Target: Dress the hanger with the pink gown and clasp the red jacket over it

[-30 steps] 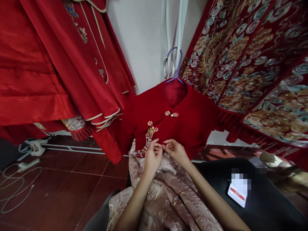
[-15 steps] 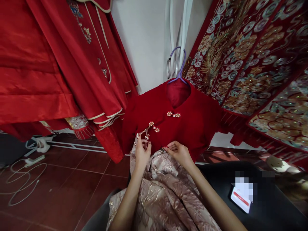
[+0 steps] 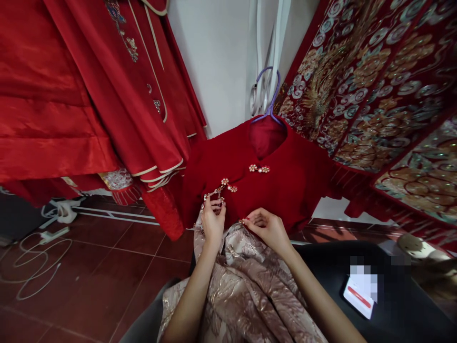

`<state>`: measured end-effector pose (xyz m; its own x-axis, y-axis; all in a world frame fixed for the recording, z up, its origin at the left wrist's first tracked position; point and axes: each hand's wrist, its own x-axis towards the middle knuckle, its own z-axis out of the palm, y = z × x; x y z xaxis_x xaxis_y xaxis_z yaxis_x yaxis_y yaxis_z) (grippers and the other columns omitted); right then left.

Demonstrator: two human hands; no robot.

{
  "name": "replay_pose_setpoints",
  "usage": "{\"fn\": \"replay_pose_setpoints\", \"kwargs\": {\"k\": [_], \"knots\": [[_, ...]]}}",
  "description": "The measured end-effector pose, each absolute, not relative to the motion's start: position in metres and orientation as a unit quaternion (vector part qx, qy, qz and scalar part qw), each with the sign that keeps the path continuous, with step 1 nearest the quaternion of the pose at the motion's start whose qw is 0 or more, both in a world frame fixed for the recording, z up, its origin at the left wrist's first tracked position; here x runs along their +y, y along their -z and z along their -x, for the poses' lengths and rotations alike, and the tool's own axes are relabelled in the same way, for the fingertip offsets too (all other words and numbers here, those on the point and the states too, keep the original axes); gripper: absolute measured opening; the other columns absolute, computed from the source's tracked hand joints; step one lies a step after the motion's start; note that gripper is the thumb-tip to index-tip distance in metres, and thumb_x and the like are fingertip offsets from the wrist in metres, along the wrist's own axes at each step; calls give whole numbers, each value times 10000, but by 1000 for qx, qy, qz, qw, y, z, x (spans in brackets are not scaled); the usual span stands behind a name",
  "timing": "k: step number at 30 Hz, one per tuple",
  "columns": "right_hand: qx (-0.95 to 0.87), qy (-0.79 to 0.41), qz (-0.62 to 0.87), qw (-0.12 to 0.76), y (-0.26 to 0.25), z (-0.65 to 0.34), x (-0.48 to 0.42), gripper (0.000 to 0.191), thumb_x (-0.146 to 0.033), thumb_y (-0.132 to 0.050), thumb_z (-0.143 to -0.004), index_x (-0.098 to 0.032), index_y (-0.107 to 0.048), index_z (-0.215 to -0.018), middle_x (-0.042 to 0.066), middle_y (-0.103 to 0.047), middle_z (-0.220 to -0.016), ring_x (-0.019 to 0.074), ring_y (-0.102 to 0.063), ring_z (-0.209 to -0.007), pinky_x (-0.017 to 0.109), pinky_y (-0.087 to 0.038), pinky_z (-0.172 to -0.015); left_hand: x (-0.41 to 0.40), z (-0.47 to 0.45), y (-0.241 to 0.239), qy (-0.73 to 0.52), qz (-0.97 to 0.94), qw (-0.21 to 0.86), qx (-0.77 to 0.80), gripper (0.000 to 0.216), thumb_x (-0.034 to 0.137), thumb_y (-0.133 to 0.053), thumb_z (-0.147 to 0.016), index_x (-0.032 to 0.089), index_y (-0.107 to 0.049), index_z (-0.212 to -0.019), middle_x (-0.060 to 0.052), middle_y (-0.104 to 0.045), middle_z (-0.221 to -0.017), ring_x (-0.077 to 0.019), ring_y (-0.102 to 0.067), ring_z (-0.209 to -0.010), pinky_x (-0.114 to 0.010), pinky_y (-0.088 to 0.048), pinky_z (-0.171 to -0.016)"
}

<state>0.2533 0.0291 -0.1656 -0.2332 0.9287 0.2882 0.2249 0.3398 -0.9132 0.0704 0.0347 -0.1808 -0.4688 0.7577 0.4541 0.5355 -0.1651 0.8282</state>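
At the lower front of the red top [image 3: 285, 186], beaded strands [image 3: 206, 196] hang by a flower clasp [image 3: 224, 182], toward the top's left edge as the camera faces it. The left hand [image 3: 213, 221] is there, its fingers bent over the strands and its thumb raised beside them; whether the tips pinch the beads cannot be told. Near the top's lower middle, the right hand [image 3: 267, 229] has thumb and forefinger closed on a small gold piece [image 3: 242, 221], which sits right at the fingertips. Just below the top, bunched brocade cloth [image 3: 246, 247] spreads between the forearms. Near the top's neck opening is a second flower clasp [image 3: 259, 170]; above the top rises a purple hanger [image 3: 274, 102]. Right of the top and lower, a phone [image 3: 359, 296] lies on a black seat [image 3: 321, 257].
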Motion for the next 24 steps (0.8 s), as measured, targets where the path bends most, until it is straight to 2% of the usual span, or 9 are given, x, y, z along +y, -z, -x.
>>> {"fn": "replay_pose_setpoints", "kwargs": {"k": [4,9,14,17,20,24], "knots": [[-701,-352,429,448,154,-254,23,204,-389,-698,-790,-190,-663,-823,38,-697,-768,155,-668,-679,259,-567,-646,35,-73,182,-569,-512,91,637,512,199,-644,-811,155,-471,-1290,-41,-690,-848,-164,-669,-736,-298,-531,-711],[-703,-337,437,449,151,-257,22,206,-395,-704,-783,-194,-680,-818,46,-700,-782,165,-671,-676,270,-575,-636,34,-75,183,-572,-509,104,635,511,179,-623,-813,156,-452,-1294,-50,-694,-879,-162,-665,-749,-308,-535,-726],[-686,-382,429,447,154,-256,22,258,-441,-716,-767,-192,-690,-828,47,-715,-752,172,-682,-674,272,-583,-649,32,-74,183,-630,-493,112,589,272,142,-611,-773,180,-553,-1036,-36,-654,-885,-136,-653,-777,-252,-546,-694],[-681,-391,425,451,156,-252,22,274,-450,-725,-756,-188,-702,-832,49,-722,-765,171,-687,-682,271,-585,-659,31,-72,184,-624,-506,115,584,181,125,-598,-752,173,-622,-925,-42,-655,-891,-129,-645,-769,-245,-549,-688],[-671,-402,420,460,159,-245,27,277,-445,-738,-742,-181,-707,-822,50,-724,-765,169,-689,-685,267,-584,-662,29,-71,185,-626,-491,162,583,159,140,-617,-739,156,-677,-885,-57,-690,-878,-131,-659,-737,-247,-552,-667],[-668,-398,403,483,161,-231,43,270,-430,-741,-735,-173,-709,-812,54,-732,-769,170,-694,-693,272,-581,-673,28,-67,186,-676,-408,285,544,188,278,-699,-727,131,-701,-846,-72,-734,-819,-157,-697,-734,-292,-576,-714]]}}
